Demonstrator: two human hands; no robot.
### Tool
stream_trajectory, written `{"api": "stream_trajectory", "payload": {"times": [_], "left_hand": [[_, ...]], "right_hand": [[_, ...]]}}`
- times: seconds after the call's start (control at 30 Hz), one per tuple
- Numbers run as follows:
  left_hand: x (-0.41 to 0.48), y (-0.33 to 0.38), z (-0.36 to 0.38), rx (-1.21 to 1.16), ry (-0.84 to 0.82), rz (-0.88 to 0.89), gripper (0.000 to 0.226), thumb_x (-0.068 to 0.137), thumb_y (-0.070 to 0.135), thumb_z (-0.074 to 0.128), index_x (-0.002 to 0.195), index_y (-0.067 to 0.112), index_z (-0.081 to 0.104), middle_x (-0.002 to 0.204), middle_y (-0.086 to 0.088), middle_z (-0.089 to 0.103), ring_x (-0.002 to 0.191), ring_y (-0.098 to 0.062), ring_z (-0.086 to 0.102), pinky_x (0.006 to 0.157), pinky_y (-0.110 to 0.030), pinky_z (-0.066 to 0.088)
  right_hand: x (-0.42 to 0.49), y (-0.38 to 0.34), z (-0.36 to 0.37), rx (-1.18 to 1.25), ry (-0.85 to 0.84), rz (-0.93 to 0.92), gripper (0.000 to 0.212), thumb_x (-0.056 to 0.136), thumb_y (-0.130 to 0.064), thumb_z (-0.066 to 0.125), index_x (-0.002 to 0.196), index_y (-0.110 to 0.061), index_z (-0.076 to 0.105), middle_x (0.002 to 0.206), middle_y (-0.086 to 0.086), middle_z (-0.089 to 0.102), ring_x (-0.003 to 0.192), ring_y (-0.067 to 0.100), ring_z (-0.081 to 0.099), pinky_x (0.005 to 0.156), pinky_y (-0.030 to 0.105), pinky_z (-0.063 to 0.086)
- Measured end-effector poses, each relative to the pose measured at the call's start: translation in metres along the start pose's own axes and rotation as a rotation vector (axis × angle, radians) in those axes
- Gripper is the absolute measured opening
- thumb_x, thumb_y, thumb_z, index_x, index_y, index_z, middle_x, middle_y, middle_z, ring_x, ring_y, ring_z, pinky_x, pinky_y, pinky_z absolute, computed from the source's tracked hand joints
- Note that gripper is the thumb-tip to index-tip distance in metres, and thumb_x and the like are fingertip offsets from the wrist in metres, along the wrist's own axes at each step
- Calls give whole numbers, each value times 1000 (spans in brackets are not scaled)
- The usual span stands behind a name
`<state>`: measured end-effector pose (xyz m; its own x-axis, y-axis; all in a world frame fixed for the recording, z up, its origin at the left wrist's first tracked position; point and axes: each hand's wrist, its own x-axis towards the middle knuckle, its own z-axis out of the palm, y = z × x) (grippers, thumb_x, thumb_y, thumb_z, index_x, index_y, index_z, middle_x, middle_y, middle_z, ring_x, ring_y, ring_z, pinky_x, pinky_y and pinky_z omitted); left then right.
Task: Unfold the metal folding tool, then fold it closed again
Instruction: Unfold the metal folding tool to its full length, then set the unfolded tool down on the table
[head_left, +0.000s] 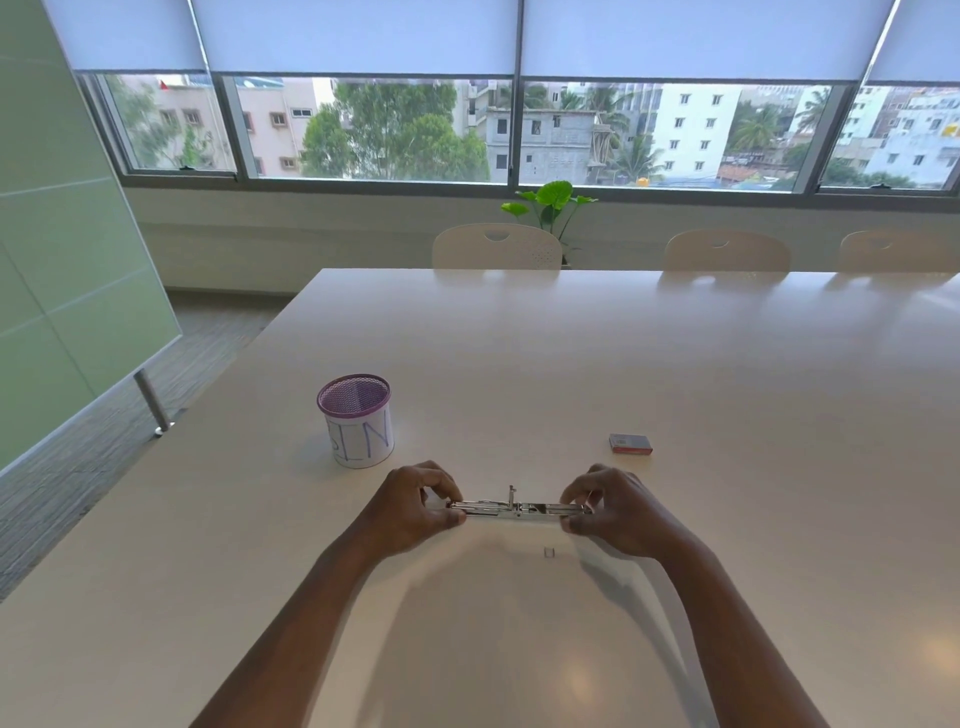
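Pale table (675, 338) by the window, metal tool (519, 508) stretched flat.
Left hand (415, 512) and right hand (613, 512) pinch its ends; beyond the left hand, a mesh cup (355, 420) with handwritten "SLN".

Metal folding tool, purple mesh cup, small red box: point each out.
metal folding tool (519, 508), head view, middle of its bar.
purple mesh cup (358, 434), head view, white paper label on its side.
small red box (630, 444), head view, top face.
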<state>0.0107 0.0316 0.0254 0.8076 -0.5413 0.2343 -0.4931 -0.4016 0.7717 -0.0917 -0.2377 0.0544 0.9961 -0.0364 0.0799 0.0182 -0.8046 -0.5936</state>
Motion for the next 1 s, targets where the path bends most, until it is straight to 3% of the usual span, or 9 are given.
{"api": "stream_trajectory", "payload": {"times": [0.1,0.17,0.27,0.37,0.47,0.57,0.73,0.9,1.0], "left_hand": [[1,-2,0,-4,-20,-28,18,65,13,84,70,27,73,84,-3,67,57,3,51,57,-12,34],[4,0,-3,-67,-58,-75,18,61,23,85,75,26,74,79,4,64,58,3,51,59,-15,38],[12,4,-10,-197,-102,-151,28,63,21,87,87,21,74,80,3,67,63,-3,55,63,-15,44],[14,1,-11,-269,-20,-176,18,74,10,82,88,20,75,81,2,70,67,-5,58,66,-13,46],[10,-6,-9,-290,31,-182,13,77,9,80,83,20,76,73,8,69,67,-3,57,67,-13,46],[7,-8,-8,-259,51,-168,12,79,8,78,84,19,76,74,7,71,69,-4,59,69,-16,47],[3,-6,-6,-186,152,-137,13,80,2,74,83,14,76,72,5,71,63,2,60,66,-11,46],[2,-7,0,-95,245,-110,21,78,-1,69,78,19,74,71,7,71,61,4,59,64,-10,45],[4,-9,3,8,266,-63,23,77,0,65,80,21,73,78,11,69,69,5,60,68,-13,45]], "right_hand": [[-1,1,0,2,12,-1,29,69,-24,84,96,-20,74,93,2,60,85,19,58,78,29,45],[0,-2,-3,30,90,-26,34,67,-28,87,97,-21,73,94,1,58,81,15,57,73,21,44],[1,-10,-8,74,190,-78,26,65,-31,89,86,-22,76,81,-4,55,67,6,51,63,15,38],[-2,-17,-7,82,47,-110,18,66,-35,86,75,-23,76,66,-7,54,55,3,43,54,18,33],[-6,-22,-2,57,-92,-84,24,63,-42,83,71,-21,74,55,-8,51,50,2,39,51,18,32],[-9,-26,5,-11,-170,-79,27,63,-41,82,68,-18,70,56,-9,53,52,3,42,52,19,36],[-9,-33,16,-103,-189,-105,9,69,-17,76,67,-14,67,63,-4,60,56,7,46,57,24,43],[-9,-32,19,-147,-200,-146,4,70,-14,71,68,-14,67,70,5,67,57,4,45,57,20,41],[-7,-37,20,-2,-196,-161,4,68,-15,72,69,-17,68,63,-3,62,56,0,45,56,16,38]]}}
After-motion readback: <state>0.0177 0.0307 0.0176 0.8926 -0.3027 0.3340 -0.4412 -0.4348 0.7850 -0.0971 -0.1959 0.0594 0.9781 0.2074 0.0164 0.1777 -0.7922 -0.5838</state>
